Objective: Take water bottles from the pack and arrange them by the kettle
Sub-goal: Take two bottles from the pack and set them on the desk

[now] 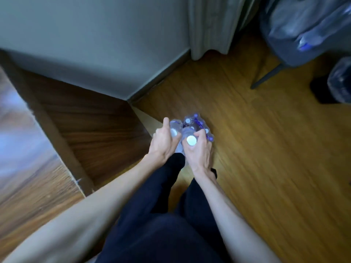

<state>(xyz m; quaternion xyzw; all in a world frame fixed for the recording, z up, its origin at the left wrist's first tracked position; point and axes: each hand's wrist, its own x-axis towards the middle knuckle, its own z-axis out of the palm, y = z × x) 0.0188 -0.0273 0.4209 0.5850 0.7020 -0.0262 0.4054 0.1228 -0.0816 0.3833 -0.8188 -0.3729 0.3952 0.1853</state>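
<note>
A shrink-wrapped pack of clear water bottles (197, 121) with white caps and purple print stands on the wooden floor near the wall corner. My left hand (163, 143) grips one bottle (174, 131) by its neck at the pack's left side. My right hand (199, 150) is closed around another bottle (191, 140), whose white cap shows above my fingers. Both bottles sit just in front of the pack, over my dark trouser legs. No kettle is in view. The picture is blurred by motion.
A wooden counter (24, 149) with a dark side panel stands at the left. A grey wall (95, 44) and a pale curtain (209, 25) are behind. At the upper right a grey chair (284, 48) carries plastic-wrapped bottles (311, 29), and another clear bottle pack (341, 80) sits at the right edge.
</note>
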